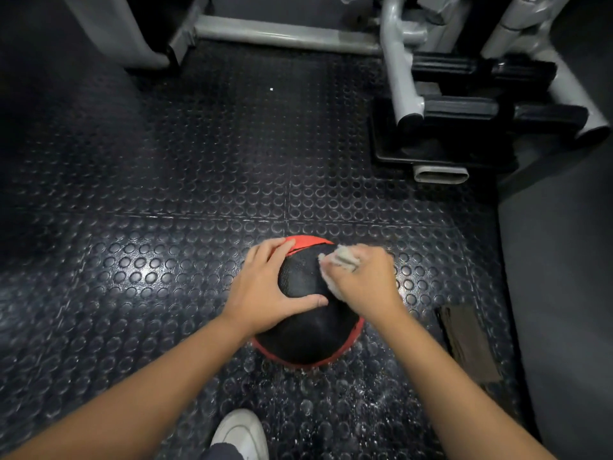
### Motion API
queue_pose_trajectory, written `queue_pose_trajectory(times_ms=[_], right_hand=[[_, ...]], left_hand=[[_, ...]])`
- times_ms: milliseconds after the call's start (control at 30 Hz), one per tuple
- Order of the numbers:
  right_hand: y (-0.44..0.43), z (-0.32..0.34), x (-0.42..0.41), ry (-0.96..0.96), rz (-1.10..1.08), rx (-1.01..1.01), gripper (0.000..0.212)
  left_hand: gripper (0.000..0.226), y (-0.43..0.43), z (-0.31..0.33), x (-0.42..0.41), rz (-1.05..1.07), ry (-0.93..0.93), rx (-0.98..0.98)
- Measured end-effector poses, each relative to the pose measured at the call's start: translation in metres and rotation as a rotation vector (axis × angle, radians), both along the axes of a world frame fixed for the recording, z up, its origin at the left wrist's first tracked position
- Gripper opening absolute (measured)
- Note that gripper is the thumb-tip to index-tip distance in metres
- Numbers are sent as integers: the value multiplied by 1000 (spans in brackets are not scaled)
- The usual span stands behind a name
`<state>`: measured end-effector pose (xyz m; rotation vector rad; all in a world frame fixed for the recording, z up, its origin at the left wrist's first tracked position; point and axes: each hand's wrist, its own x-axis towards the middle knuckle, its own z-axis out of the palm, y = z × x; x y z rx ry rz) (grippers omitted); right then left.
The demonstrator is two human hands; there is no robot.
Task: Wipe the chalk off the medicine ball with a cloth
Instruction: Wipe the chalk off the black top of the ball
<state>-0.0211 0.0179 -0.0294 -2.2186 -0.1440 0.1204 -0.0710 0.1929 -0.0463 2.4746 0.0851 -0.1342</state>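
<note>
A black and red medicine ball sits on the studded rubber floor just in front of me. My left hand rests on the ball's upper left side, fingers spread and thumb laid across the top. My right hand grips a pale bunched cloth and presses it against the ball's upper right side. Part of the cloth pokes out past the fingers, blurred by motion. The ball's right flank is hidden behind that hand.
White chalk dust speckles the dark floor around and below the ball. A brown mat piece lies to the right. Grey gym machine frames and black footrests stand at the back. My white shoe is at the bottom.
</note>
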Motion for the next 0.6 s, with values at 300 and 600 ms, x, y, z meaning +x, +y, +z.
queue_pose_trajectory(times_ms=[300,600], right_hand=[[-17,-32,71,345,-215,-59,18],[-4,3,16,105,-87,23,33]], left_hand=[[114,-13,3,-3,-42,-4,42],[109,-27,11,12,-55,4,101]])
